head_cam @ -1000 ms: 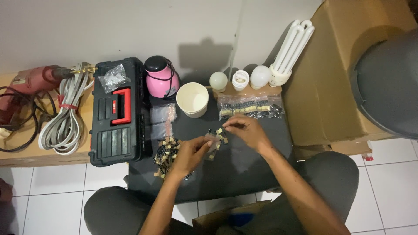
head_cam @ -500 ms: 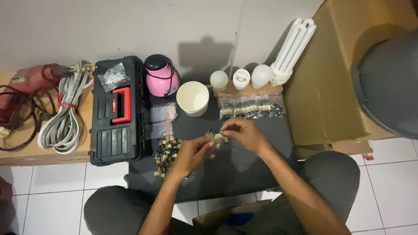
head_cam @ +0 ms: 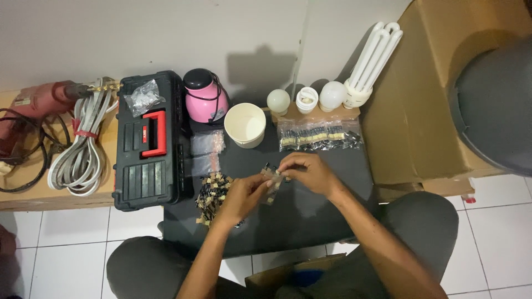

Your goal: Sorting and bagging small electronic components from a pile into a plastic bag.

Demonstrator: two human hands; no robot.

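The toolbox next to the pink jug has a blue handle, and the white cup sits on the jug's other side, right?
Not quite. The head view shows the black toolbox has a red handle, not blue. It does sit beside the pink jug, with the white cup on the jug's other side.

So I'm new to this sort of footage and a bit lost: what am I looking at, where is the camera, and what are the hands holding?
The camera sits on a seated person's head and looks down at a dark low table. No machine here, just two bare hands. The left hand and the right hand meet over the table, pinching a small strip of tiny parts; what they are is too small to tell. Beside the left hand lies a pile of similar small parts. Further back stand a white cup, a pink jug, a black toolbox, several light bulbs and a clear bag of dark parts. A drill and a coiled cable lie at far left.
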